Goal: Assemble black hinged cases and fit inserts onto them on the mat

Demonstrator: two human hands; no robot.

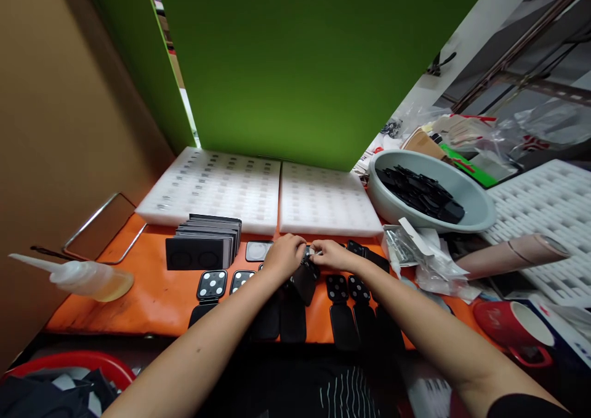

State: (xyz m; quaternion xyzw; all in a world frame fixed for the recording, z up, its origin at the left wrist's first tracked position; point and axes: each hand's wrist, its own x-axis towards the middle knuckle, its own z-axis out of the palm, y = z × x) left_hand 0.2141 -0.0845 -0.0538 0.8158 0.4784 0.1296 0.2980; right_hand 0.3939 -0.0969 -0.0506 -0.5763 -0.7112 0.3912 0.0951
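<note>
The bottle (99, 281) lies to your left, foam trays (217, 187) behind the card stack (203, 245), the basin (431, 190) right of them.

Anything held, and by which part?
Left hand and right hand hold a black two-panel piece by its far end; exact finger contact unclear.

Black sleeve (526, 407); seemingly black garment (277, 384); wavy white lines (349, 394).
</note>
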